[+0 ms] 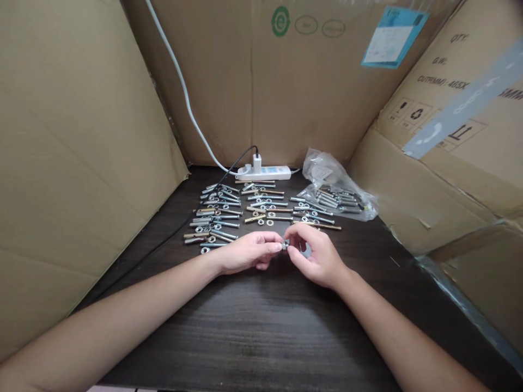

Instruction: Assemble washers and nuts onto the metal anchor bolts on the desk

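Note:
My left hand [249, 252] and my right hand [314, 253] meet over the dark wooden table [261, 326], fingertips pinched together on a small metal bolt with a nut [285, 245] between them. Most of that piece is hidden by the fingers. Just beyond the hands lie several rows of bolts, nuts and washers [245, 209], laid out side by side on the tabletop.
A clear plastic bag with more bolts [333, 190] lies at the back right. A white power strip [263, 172] with a plugged-in charger and cables sits at the back. Cardboard boxes [81, 152] wall in the table on the left, back and right.

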A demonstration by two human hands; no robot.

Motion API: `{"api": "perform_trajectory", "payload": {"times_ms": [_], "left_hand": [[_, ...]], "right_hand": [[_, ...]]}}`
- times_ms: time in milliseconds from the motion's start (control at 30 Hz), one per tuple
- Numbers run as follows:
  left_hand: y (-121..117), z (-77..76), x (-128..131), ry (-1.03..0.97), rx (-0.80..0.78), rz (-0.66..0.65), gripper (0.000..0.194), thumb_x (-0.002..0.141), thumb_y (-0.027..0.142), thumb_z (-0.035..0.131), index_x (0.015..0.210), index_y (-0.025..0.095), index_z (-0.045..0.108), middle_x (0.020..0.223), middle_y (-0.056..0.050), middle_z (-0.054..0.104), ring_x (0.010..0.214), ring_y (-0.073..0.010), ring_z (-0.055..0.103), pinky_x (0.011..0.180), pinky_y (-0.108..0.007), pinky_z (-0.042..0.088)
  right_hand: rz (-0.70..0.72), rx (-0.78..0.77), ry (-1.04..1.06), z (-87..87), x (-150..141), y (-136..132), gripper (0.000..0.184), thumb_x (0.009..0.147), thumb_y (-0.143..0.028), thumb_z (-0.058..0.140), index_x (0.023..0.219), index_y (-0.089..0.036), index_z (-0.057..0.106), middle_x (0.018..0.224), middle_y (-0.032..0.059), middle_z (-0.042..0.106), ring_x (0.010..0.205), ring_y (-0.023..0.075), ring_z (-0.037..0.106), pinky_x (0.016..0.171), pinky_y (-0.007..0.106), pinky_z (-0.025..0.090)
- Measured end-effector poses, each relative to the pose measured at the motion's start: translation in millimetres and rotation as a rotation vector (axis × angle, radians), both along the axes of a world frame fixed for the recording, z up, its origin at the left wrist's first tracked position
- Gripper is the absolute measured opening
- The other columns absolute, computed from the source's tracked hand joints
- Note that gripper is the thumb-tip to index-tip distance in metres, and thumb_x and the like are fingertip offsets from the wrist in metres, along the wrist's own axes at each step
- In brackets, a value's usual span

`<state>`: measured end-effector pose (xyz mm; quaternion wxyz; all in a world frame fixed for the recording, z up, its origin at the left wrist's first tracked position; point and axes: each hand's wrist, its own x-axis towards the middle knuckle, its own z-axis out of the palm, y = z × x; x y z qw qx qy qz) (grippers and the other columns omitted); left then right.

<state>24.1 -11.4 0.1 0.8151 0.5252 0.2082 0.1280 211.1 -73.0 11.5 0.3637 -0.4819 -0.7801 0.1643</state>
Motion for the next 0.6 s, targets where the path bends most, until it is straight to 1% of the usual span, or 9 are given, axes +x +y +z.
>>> {"api": "perform_trajectory", "payload": {"times_ms": [100,233,400,500,600], "left_hand": [[-0.1,0.6,-0.1,-0.008,-0.008,-0.003,0.031,0.079,0.042,0.066,0.082,0.015,0.049,0.063,0.007,0.034,0.052,-0.0050,0.026,0.049,-0.019,0.023],[-0.3,1.5,-0.1,-0.004,-0.012,-0.003,0.033,0.078,0.042,0.067,0.081,0.015,0.049,0.063,0.007,0.033,0.052,-0.0050,0.026,0.049,-0.019,0.023],[-0.2,1.5,0.5,0.006,0.011,-0.002,0.032,0.078,0.042,0.066,0.083,0.015,0.050,0.064,0.007,0.035,0.052,-0.0050,0.028,0.049,-0.019,0.024],[-0.2,1.2,0.5,0.002,0.026,-0.003,0.031,0.079,0.041,0.065,0.083,0.015,0.049,0.064,0.006,0.035,0.053,-0.0052,0.029,0.049,-0.019,0.025],[-0.1,0.7,0.2,-0.006,0.033,-0.011,0.030,0.081,0.041,0.063,0.083,0.014,0.050,0.064,0.007,0.033,0.053,-0.0052,0.028,0.049,-0.019,0.025]], "right_hand": [[0.030,0.011,-0.003,-0.1,-1.2,-0.7,0.014,0.076,-0.015,0.053,0.089,-0.020,0.055,0.071,-0.0015,0.053,0.059,0.0118,0.048,0.058,0.025,0.041],[0.030,0.004,-0.005,-0.3,-2.3,-1.1,0.012,0.076,-0.015,0.054,0.087,-0.019,0.054,0.071,-0.0015,0.053,0.059,0.0110,0.048,0.057,0.024,0.040],[0.009,-0.041,-0.005,-0.3,-3.5,-0.6,0.002,0.080,-0.020,0.053,0.082,-0.019,0.054,0.066,-0.0021,0.053,0.057,0.0107,0.048,0.055,0.023,0.039],[-0.012,-0.073,-0.006,-0.8,-4.2,-0.1,0.006,0.083,-0.024,0.053,0.081,-0.019,0.054,0.064,-0.0021,0.054,0.056,0.0104,0.049,0.055,0.022,0.039],[-0.027,-0.074,-0.006,-1.9,-4.5,0.5,0.012,0.085,-0.027,0.051,0.077,-0.019,0.053,0.064,-0.0016,0.055,0.056,0.0103,0.050,0.054,0.022,0.038]]}}
